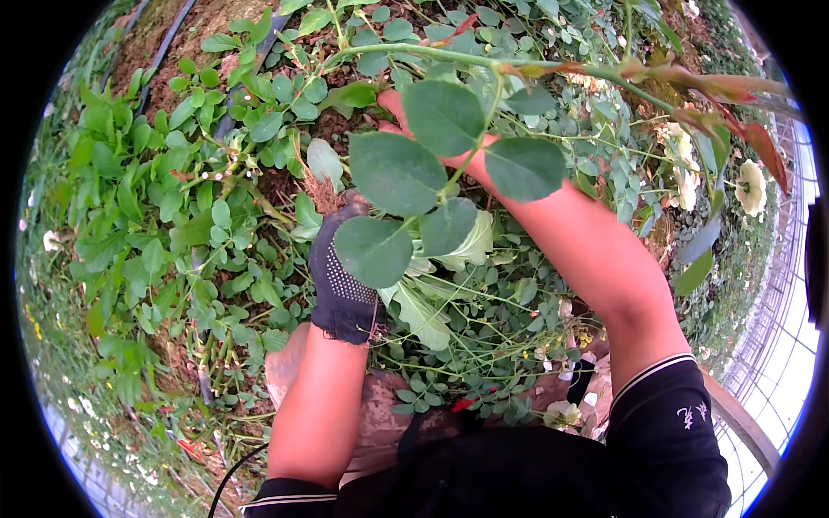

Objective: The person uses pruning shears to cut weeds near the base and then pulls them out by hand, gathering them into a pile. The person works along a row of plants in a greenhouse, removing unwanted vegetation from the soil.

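My left hand (343, 272) wears a dark knitted glove with pale grip dots. Its fingers are closed on a bunch of pulled weeds, whose brown roots (322, 193) stick up by the thumb and whose broad light-green leaves (421, 314) hang to the right. Bare and reaching forward, my right hand (456, 152) is partly hidden behind large rose leaves (396, 171); its visible fingers are spread near the soil among low foliage. Whether it touches or grips a stem cannot be told.
A long rose stem (479, 59) arches across the view close to the camera. Leafy plants (142, 188) crowd the left, beside cut stubs and a dark drip hose (170, 40) on brown soil. Cream flowers (750, 188) stand at right, near a wire mesh (758, 362).
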### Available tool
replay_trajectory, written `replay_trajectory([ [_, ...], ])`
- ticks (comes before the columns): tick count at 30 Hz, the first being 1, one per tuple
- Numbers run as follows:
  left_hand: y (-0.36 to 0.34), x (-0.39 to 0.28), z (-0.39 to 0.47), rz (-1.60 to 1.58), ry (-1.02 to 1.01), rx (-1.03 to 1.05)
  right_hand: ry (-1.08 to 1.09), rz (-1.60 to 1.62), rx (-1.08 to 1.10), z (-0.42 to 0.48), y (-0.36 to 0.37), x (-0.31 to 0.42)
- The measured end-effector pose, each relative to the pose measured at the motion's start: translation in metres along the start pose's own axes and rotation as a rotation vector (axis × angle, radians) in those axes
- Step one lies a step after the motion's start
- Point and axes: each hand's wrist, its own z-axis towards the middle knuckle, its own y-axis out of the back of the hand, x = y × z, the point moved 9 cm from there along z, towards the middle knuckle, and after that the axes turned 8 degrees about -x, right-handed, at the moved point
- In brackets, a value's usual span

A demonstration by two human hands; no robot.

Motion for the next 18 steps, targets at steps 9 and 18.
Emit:
replay_trajectory([
  [9,-0.004,0.021,0.003,-0.099,0.175,0.037,0.174,-0.066,0.055,0.021,-0.005,0.039],
  [18,-0.006,0.034,0.012,-0.055,0.122,0.040,0.001,0.449,-0.013,0.041,-0.015,0.056],
])
